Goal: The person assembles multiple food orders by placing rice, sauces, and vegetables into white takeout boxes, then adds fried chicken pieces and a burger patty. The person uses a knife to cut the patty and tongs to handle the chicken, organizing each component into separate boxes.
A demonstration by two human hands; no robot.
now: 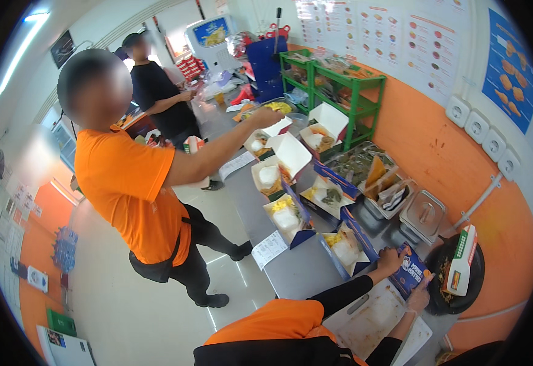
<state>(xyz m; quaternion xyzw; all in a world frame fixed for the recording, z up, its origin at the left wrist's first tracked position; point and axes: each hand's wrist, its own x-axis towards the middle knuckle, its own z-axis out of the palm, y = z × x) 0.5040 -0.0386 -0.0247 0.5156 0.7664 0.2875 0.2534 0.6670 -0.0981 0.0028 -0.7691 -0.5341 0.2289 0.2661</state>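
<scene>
Both hands hold a blue printed food box (410,268) above the counter, beside a white cutting board. My left hand (390,261) grips its far left edge with fingers curled. My right hand (419,297), which seems to wear a clear glove, pinches its near right side. To the left stands an open blue box (344,249) with white rice and yellow food. Another open box with rice and yellow pieces (286,218) lies beyond it. Close to my right hand, a red, white and green carton (462,261) rests over a black pan (454,293) holding chopped food.
The stained cutting board (373,326) lies nearest me. Metal containers (423,213) and a green rack (349,91) line the wall. A receipt (270,249) lies on the counter's left edge. A co-worker in orange (126,165) reaches over the far boxes; another in black (159,91) stands behind.
</scene>
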